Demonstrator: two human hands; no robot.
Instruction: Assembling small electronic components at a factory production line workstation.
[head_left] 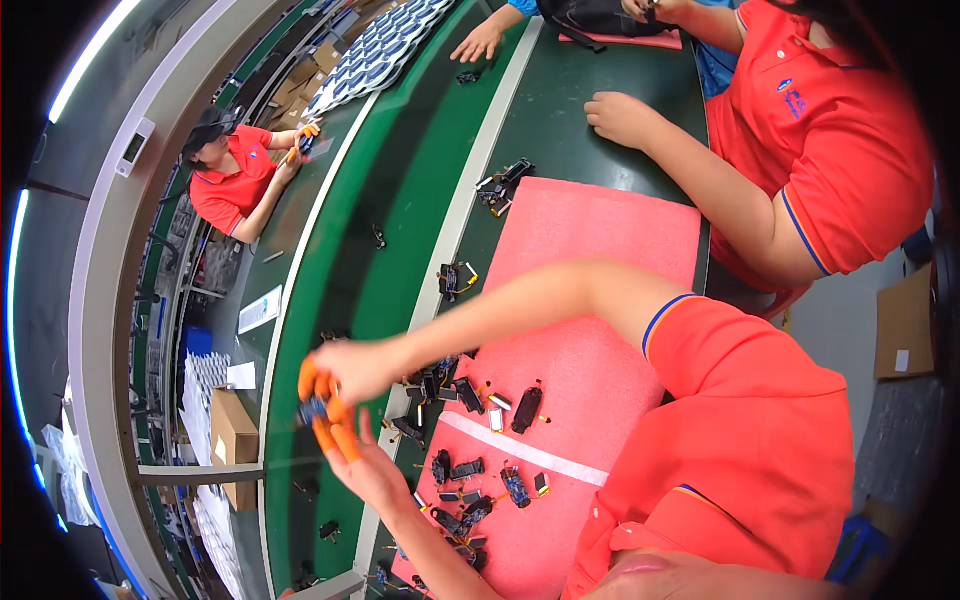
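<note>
Out over the green conveyor belt, my right hand [350, 372] and my left hand [372, 472] meet with orange covers on their fingertips. Between them both hands pinch a small dark-blue electronic part [313, 410]; its details are too small to make out. My right arm crosses above the pink foam mat [610, 232], while my left arm rises from the lower edge. On the mat lie several small black electronic assemblies, among them a black module [527, 410] with a short wire, a blue-black one [516, 487], and a small white-faced piece [496, 419].
A clustered pile of assemblies [465, 515] lies near my left forearm. More parts, such as a wired unit [455, 281], line the belt's edge. A co-worker in red [830, 150] sits beside me; another [235, 180] works across the green belt [400, 225]. A grey frame post [95, 300] stands left.
</note>
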